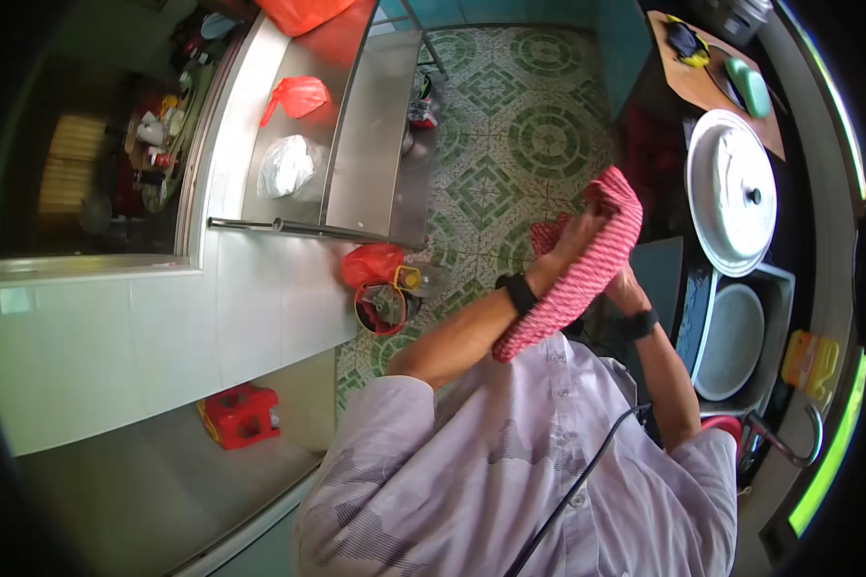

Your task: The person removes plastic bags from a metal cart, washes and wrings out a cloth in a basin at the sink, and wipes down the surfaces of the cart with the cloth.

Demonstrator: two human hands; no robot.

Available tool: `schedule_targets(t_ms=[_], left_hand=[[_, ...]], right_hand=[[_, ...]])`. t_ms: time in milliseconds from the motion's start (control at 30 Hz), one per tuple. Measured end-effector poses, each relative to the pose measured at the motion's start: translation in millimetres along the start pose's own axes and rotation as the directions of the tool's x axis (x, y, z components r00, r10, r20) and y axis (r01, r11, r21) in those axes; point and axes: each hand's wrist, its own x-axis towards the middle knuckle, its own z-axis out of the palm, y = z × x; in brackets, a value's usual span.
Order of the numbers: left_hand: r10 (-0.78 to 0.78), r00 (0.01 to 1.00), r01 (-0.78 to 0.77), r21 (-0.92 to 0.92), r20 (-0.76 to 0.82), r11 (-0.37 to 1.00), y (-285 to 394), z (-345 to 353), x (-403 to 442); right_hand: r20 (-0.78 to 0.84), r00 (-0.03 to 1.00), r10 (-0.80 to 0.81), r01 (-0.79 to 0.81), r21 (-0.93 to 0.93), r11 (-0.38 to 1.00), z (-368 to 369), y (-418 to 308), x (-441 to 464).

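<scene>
A red-and-white patterned cloth [587, 274] is held in front of my chest, folded long and slanting from upper right down toward my shirt. My left hand [566, 252] is closed on it from the left, with its fingers partly under the fabric. Behind the lower right side of the cloth, my right hand [627, 291] grips it too, and most of its fingers are hidden. A smaller part of the same-coloured fabric shows beyond my left wrist. Both wrists wear black bands.
On the right are a sink [784, 288] holding a metal basin [729, 341], a large lid [731, 192], a faucet [808, 447] and a yellow bottle [810, 363]. A steel shelf [370, 144] stands left, with a plastic bottle [428, 281] on the tiled floor [491, 87] nearby.
</scene>
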Motion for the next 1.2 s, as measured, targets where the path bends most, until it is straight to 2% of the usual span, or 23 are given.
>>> schedule_targets(t_ms=[67, 100, 133, 200, 267, 333, 367, 400, 467, 533, 600, 633, 667, 700, 733, 767, 800, 867, 933, 1033, 1167, 1200], left_hand=[[0.011, 0.995, -0.017, -0.067, -0.094, 0.998, -19.2, -7.4, 5.7], [-0.006, 0.982, -0.027, -0.173, -0.191, 0.985, -33.4, -9.6, 5.2], [0.015, 0.95, -0.071, -0.168, -0.311, 0.983, -48.7, -22.7, -0.7], [0.056, 0.946, -0.176, -0.364, -0.318, 0.914, -80.1, -43.5, 0.5], [-0.091, 0.862, -0.198, -0.496, -0.499, 0.845, -110.3, -61.3, -4.8], [-0.297, 0.83, -0.055, -0.6, -0.471, 0.798, -158.4, -57.2, -15.3], [-0.476, 0.805, 0.094, -0.715, -0.355, 0.692, -190.7, -43.7, -21.4], [-0.632, 0.745, 0.24, -0.799, -0.212, 0.551, -225.7, -25.4, -30.0], [-0.825, 0.565, 0.549, -0.731, -0.033, 0.405, -295.5, 1.5, -50.8], [-0.853, 0.478, 0.586, -0.648, -0.209, 0.487, -375.7, 58.0, -79.5], [-0.938, 0.307, 0.783, -0.518, -0.159, 0.344, -422.1, 91.7, -106.2], [-0.952, 0.254, 0.843, -0.443, -0.169, 0.304, -452.4, 116.8, -125.6], [-0.957, 0.212, 0.889, -0.368, -0.196, 0.272, -484.9, 141.2, -141.1], [-0.956, 0.214, 0.893, -0.357, -0.201, 0.275, -519.9, 160.6, -151.7], [-0.982, 0.053, 0.928, -0.354, -0.18, 0.115, -547.8, 179.9, -166.5], [-0.98, -0.118, 0.937, -0.345, -0.158, -0.058, -567.0, 192.7, -180.5], [-0.981, -0.127, 0.939, -0.335, -0.149, -0.071, -579.7, 197.8, -190.0], [-0.906, -0.406, 0.805, -0.515, -0.118, -0.293, -609.3, 200.8, -193.5], [-0.901, -0.396, 0.845, -0.453, -0.175, -0.284, -649.9, 217.3, -216.8], [-0.902, -0.321, 0.902, -0.383, -0.287, -0.199, -700.5, 241.0, -248.5], [-0.909, -0.2, 0.944, -0.319, -0.365, -0.079, -746.8, 265.6, -273.3], [-0.912, -0.196, 0.936, -0.345, -0.36, -0.065, -749.3, 265.0, -276.5]], right_hand=[[0.008, 1.0, 0.003, -0.001, -0.165, 0.986, 26.7, -8.2, 38.7], [0.013, 1.0, -0.012, 0.014, -0.242, 0.97, 36.7, -8.6, 56.9], [0.02, 0.999, -0.031, 0.036, -0.314, 0.949, 45.6, -9.2, 71.0], [0.024, 0.998, -0.06, 0.064, -0.434, 0.899, 59.1, -7.7, 96.8], [0.027, 0.996, -0.084, 0.086, -0.527, 0.845, 68.7, -6.1, 121.0], [0.033, 0.994, -0.106, 0.104, -0.603, 0.791, 75.3, -3.6, 142.1], [0.037, 0.993, -0.115, 0.112, -0.636, 0.763, 79.4, -2.0, 155.8], [0.049, 0.991, -0.126, 0.127, -0.667, 0.734, 82.6, -0.8, 169.7], [0.073, 0.987, -0.141, 0.151, -0.719, 0.679, 89.2, 5.2, 200.3], [0.115, 0.979, -0.168, 0.196, -0.762, 0.617, 93.9, 10.5, 231.4], [0.17, 0.963, -0.21, 0.26, -0.799, 0.542, 93.3, 13.9, 251.4], [0.206, 0.951, -0.23, 0.297, -0.812, 0.502, 93.3, 17.4, 265.3], [0.242, 0.937, -0.253, 0.336, -0.822, 0.46, 91.8, 20.9, 277.5], [0.277, 0.925, -0.259, 0.368, -0.82, 0.439, 89.2, 27.6, 288.6], [0.305, 0.922, -0.24, 0.385, -0.802, 0.457, 85.0, 37.1, 294.4], [0.349, 0.921, -0.171, 0.383, -0.742, 0.55, 77.5, 54.9, 294.1], [0.346, 0.929, -0.13, 0.351, -0.715, 0.604, 78.4, 67.1, 291.1], [0.292, 0.955, -0.04, 0.238, -0.686, 0.688, 80.5, 83.5, 287.4], [0.187, 0.98, 0.063, 0.077, -0.656, 0.75, 82.9, 92.4, 285.6], [0.048, 0.974, 0.222, -0.162, -0.539, 0.827, 96.2, 108.5, 284.2], [-0.056, 0.935, 0.351, -0.35, -0.32, 0.88, 105.4, 122.6, 282.3], [-0.07, 0.924, 0.376, -0.381, -0.257, 0.888, 108.9, 123.2, 281.4]])
